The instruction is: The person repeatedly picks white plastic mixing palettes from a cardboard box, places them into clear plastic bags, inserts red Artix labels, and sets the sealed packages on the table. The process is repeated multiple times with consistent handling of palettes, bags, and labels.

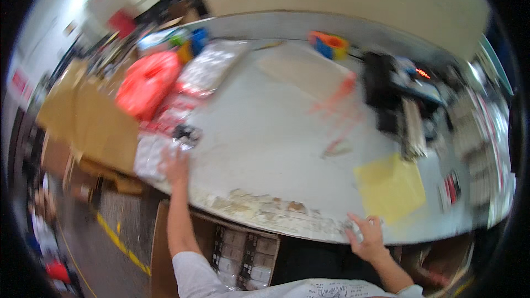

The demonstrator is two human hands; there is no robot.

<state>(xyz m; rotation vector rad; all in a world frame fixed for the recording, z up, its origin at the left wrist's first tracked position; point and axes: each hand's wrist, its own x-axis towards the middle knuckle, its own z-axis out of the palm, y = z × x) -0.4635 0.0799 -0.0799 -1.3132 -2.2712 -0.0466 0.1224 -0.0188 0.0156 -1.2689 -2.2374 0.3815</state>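
Note:
My left hand point(175, 166) reaches over the left front part of the table, at a stack of clear plastic packs point(150, 155). Its fingers are smeared by motion, and whether they grip anything cannot be made out. Just beyond it lies a small dark object in clear wrap point(187, 135). At the table's front edge, my right hand point(369, 237) has its thumb and fingers curled round something small and pale, too blurred to name. A yellow sheet point(391, 187) lies flat beside that hand.
Red plastic bags point(148, 84) and clear bags point(214, 66) fill the table's left side. A tape dispenser point(329, 45) stands at the back. A black device with red digits point(406, 80) and stacked boxes point(476, 143) are on the right. Below sits an open carton point(160, 243) of wrapped packs.

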